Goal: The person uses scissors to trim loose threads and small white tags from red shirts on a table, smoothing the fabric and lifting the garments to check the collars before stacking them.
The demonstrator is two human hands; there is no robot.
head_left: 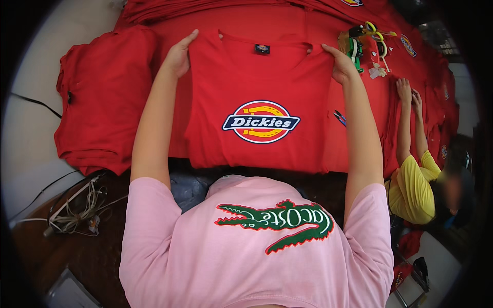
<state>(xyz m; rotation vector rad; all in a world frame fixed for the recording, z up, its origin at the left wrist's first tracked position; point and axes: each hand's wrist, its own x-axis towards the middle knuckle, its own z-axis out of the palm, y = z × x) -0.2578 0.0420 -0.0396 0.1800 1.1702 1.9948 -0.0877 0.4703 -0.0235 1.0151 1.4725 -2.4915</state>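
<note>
A red T-shirt is held up by its two shoulders in front of me, with its neckline at the top. A dark label sits inside the collar, and a round yellow, white and navy print is on the chest. My left hand pinches the left shoulder, thumb up at the edge and fingers partly behind the fabric. On the other shoulder, my right hand grips in the same way, its fingers mostly hidden by the cloth. The lower edge of the shirt hangs at the table's near edge.
A stack of folded red shirts lies at the left. Yellow-handled scissors and a green tape dispenser sit at the back right, with small blue snips nearer. A co-worker's hands rest on red fabric at right. Cables hang lower left.
</note>
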